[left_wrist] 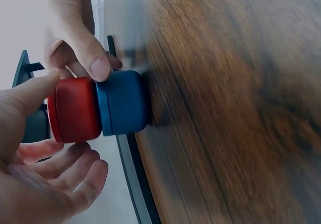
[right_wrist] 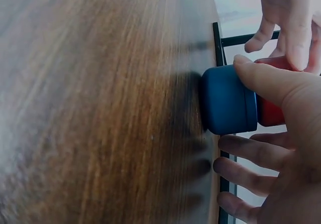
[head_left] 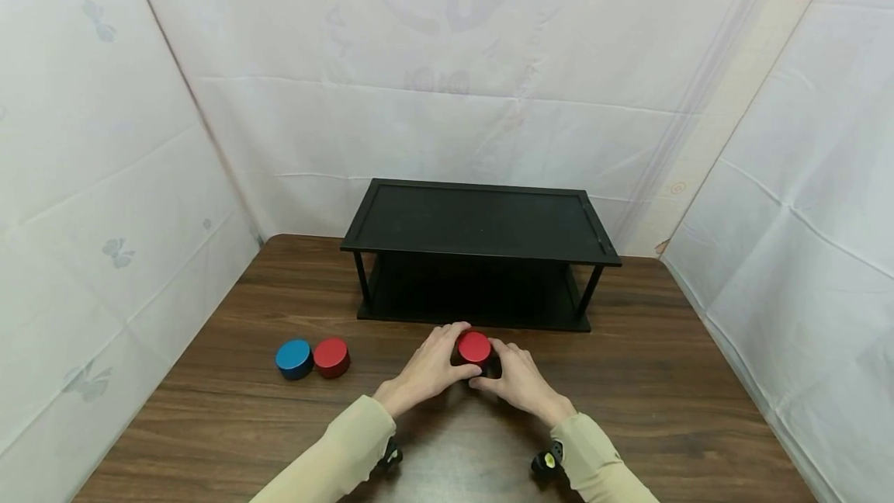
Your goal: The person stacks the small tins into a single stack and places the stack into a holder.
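Note:
A small red round canister (head_left: 475,346) is stacked on a blue round canister (left_wrist: 125,103), which stands on the wooden table in front of the black shelf. My left hand (head_left: 427,367) holds the red canister from the left, thumb on the near side and fingers at the far side. From the right, my right hand (head_left: 520,383) grips the blue canister lower down, with its thumb (right_wrist: 268,81) against the near side. In the head view the hands and the red canister hide most of the blue one.
A black two-tier shelf (head_left: 482,220) stands at the back of the table (head_left: 230,425). To the left, a second blue canister (head_left: 294,359) and a second red canister (head_left: 331,357) stand side by side. White sheets (head_left: 447,130) hang behind and at both sides.

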Available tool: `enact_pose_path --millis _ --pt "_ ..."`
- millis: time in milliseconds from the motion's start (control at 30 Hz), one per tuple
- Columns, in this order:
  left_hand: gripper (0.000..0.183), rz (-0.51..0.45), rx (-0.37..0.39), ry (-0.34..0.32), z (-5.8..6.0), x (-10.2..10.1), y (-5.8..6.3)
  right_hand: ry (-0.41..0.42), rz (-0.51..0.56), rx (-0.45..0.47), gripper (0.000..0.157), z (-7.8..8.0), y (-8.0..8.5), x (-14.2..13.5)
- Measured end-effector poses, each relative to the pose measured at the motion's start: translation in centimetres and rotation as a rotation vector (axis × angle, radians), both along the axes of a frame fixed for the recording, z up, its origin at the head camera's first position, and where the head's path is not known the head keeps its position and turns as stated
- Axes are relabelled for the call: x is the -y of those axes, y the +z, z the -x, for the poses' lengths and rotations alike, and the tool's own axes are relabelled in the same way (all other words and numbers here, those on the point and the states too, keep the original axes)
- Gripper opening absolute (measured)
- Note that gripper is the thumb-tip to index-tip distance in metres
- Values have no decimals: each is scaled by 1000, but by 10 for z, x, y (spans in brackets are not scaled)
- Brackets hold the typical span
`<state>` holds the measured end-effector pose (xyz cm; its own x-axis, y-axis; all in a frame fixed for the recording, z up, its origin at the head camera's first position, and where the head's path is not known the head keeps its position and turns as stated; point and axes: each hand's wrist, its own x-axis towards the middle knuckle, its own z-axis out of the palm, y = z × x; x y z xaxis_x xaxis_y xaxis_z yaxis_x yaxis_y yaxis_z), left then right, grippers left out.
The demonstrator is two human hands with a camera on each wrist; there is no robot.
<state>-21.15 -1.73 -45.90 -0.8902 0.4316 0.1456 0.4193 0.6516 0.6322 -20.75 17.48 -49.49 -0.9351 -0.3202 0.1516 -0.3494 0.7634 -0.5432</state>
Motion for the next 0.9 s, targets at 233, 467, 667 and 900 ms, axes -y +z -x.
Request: enact_pose_path --millis 233,467,667,900 --pt "68 -62 43 41 -3 18 2 -6 47 37 73 -2 1 2" --pt "61 -84 -19 113 -5 40 3 -11 64 55 71 -3 0 3" --pt "56 -84 -61 167 -4 60 3 -31 52 60 71 -2 -2 4" --pt "53 -59 -132 231 -2 85 2 -49 23 42 73 0 -2 4"
